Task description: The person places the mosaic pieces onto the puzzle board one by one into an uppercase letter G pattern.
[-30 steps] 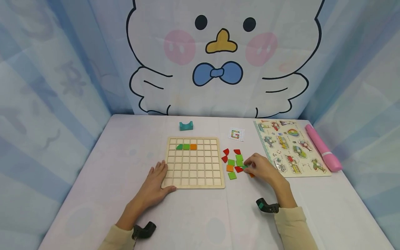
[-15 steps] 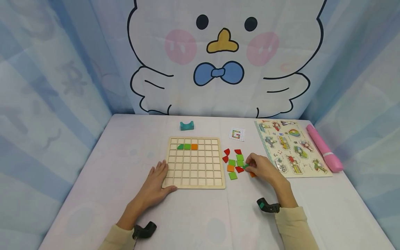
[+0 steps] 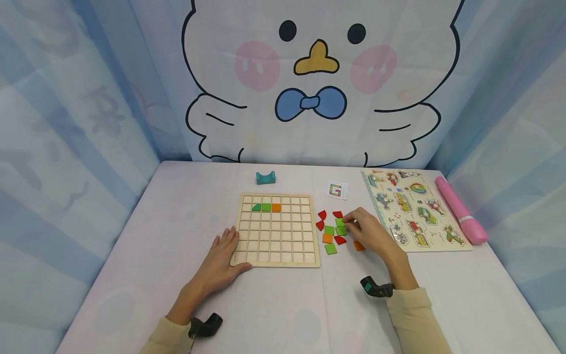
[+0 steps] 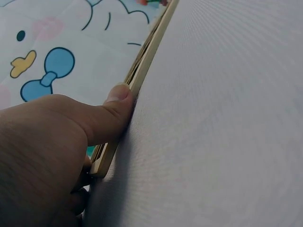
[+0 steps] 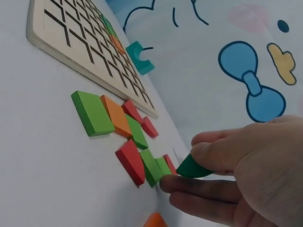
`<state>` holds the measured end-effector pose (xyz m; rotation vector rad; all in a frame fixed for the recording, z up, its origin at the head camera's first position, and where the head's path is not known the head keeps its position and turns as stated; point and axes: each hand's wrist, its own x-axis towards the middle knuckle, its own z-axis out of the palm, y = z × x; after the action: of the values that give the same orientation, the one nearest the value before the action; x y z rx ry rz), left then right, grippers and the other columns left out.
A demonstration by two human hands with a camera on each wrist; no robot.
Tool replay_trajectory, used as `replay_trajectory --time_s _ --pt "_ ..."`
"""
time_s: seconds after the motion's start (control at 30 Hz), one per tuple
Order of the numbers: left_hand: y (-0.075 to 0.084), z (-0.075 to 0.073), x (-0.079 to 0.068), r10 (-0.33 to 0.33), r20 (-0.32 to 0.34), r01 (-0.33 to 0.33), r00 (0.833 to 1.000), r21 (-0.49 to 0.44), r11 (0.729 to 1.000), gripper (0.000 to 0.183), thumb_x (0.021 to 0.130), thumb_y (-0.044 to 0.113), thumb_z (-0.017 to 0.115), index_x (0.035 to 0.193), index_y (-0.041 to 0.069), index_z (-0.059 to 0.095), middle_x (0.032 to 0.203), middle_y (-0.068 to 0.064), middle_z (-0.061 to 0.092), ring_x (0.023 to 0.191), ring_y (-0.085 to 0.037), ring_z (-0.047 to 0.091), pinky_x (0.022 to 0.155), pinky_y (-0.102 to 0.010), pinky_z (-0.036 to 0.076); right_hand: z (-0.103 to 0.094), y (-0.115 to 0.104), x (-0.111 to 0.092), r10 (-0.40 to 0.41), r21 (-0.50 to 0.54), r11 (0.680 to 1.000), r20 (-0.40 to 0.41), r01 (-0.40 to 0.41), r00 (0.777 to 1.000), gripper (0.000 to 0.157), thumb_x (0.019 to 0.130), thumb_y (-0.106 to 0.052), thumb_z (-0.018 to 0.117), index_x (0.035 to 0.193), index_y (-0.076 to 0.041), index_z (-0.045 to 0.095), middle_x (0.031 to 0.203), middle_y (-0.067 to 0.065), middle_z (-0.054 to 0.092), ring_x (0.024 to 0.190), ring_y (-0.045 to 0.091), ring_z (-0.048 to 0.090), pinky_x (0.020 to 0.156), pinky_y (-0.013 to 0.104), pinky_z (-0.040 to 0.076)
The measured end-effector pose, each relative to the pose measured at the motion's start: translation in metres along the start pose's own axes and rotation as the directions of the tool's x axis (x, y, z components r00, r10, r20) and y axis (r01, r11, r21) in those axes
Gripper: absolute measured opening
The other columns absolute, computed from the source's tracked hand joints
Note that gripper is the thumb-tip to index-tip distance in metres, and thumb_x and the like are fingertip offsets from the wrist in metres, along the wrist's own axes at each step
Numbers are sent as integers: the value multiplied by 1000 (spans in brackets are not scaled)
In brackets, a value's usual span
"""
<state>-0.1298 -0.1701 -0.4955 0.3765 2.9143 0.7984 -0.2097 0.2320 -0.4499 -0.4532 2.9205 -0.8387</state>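
Observation:
My left hand (image 3: 216, 268) rests at the front left corner of the wooden grid board (image 3: 276, 238). Its fingers lie straight along the left side, and the thumb touches the front edge. A dark green quarter-round tile (image 5: 191, 168) is pinched between thumb and fingers of my right hand (image 3: 369, 233), just above the loose tiles. In the board's second row sit a dark green rounded tile (image 3: 256, 208), a light green square (image 3: 266, 207) and an orange square (image 3: 276, 207), side by side. Beside the board lie several green squares (image 5: 92, 113), red rounded tiles (image 5: 130, 161) and orange tiles (image 3: 327, 238).
A small card with a coloured grid pattern (image 3: 337, 190) lies behind the loose tiles. A teal arch block (image 3: 266, 178) stands behind the board. To the right are a picture puzzle board (image 3: 415, 211) and a pink cylinder (image 3: 460, 209).
My right hand has lifted and shifted slightly away from me with the dark green tile, showing more of the orange tile near it. The left hand stays on the board.

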Motion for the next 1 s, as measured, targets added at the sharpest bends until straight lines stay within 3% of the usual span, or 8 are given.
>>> replay_trajectory --time_s 0.23,0.4,0.53,0.7,1.0 --pt "-1 1 -1 9 -8 -9 1000 -13 1000 94 91 41 71 154 -10 24 164 -25 21 154 -41 16 126 -59 14 1 -11 10 -27 37 999 -2 27 1000 19 100 -6 58 118 -3 65 112 9 57 93 19 59 83 32 57" --pt "0 1 -1 3 -6 -3 1000 -11 1000 94 91 42 71 154 -9 24 164 -24 21 155 -40 15 126 -58 14 4 -20 20 -60 44 997 -34 61 998 25 97 -3 62 122 -3 60 114 12 61 99 24 60 89 40 58" --pt "0 0 -2 3 -10 -3 1000 -12 1000 94 91 42 71 154 -9 24 164 -24 21 155 -40 15 126 -58 14 8 -25 27 -49 93 994 -41 53 998 29 96 -6 66 123 -1 57 109 13 66 95 24 61 89 41 58" --pt "0 0 -2 5 -12 -5 1000 -12 1000 94 91 42 71 154 -9 25 164 -24 21 155 -40 15 126 -58 14 16 -30 36 -41 131 990 -38 45 998 26 96 -10 68 119 -2 60 105 12 68 89 21 61 83 33 58" --pt "0 -1 -1 -4 6 4 1000 0 1000 95 92 45 70 155 -8 23 165 -23 19 155 -39 14 127 -57 13 32 -42 53 -124 146 980 -69 133 990 20 95 -12 69 113 -4 65 106 9 67 91 20 62 83 34 58"
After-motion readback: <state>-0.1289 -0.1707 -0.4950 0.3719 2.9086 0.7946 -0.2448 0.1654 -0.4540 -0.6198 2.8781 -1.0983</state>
